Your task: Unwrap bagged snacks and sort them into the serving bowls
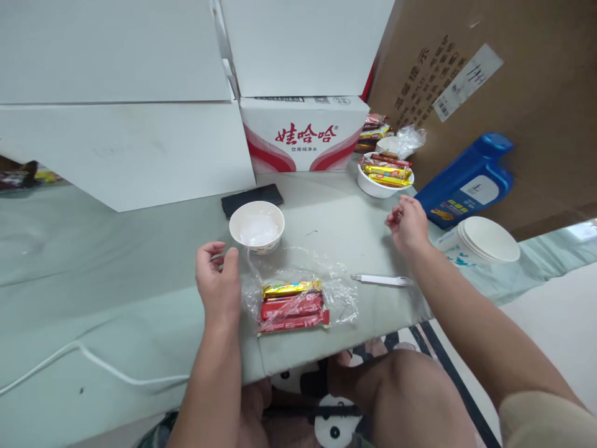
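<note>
- Left hand (218, 274): loosely cupped, thumb apart from the bent fingers, nothing visible in its grasp; poised near the pale bowl (278, 238), on that bowl's near-left side.
- Right hand (409, 225): fingers curled inward; whether they enclose anything cannot be told. It lies just on the near side of the white bowl (379, 188) filled with wrapped sticks.
- Wrapped snack sticks (293, 306): one yellow above several red, lying on the clear plastic (344, 302) near the table's near edge; right of and nearer than the left hand, left of and nearer than the right, apart from both.
- White slender tool (382, 280): right of the plastic, nearer than the right hand.
- Dark flat slab (252, 198): beyond the pale bowl.
</note>
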{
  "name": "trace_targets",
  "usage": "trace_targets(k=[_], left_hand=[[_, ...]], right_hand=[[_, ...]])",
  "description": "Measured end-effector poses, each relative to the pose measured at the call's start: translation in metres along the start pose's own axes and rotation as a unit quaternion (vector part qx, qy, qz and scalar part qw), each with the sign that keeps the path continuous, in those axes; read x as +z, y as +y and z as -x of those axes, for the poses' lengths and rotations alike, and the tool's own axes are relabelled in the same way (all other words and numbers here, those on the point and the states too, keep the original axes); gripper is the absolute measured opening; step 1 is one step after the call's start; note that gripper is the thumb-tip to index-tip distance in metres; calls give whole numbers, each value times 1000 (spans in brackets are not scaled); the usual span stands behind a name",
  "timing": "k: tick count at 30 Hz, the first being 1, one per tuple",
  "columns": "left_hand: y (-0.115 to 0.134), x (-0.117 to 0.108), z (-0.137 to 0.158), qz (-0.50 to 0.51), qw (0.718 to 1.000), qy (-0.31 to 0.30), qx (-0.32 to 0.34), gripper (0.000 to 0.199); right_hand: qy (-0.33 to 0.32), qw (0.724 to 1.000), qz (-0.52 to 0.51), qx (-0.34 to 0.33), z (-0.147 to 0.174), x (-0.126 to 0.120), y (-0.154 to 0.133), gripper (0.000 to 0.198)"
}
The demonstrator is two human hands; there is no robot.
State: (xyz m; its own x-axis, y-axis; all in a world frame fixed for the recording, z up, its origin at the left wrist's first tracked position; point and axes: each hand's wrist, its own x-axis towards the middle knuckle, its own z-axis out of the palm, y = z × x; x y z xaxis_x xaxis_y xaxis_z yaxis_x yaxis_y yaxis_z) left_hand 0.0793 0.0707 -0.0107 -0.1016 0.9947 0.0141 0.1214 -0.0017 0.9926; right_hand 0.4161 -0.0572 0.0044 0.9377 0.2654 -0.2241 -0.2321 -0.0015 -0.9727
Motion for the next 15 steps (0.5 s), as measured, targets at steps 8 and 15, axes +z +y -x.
trace_targets(k=[8, 15], left_hand=[[2, -9, 4, 2, 997, -33, -63, 34], [0, -21, 10, -8, 991, -95, -98, 45]], right_hand=[[-135, 986, 64, -76, 112, -64, 44, 34], [-73, 983, 88, -141, 67, -65, 16, 26]])
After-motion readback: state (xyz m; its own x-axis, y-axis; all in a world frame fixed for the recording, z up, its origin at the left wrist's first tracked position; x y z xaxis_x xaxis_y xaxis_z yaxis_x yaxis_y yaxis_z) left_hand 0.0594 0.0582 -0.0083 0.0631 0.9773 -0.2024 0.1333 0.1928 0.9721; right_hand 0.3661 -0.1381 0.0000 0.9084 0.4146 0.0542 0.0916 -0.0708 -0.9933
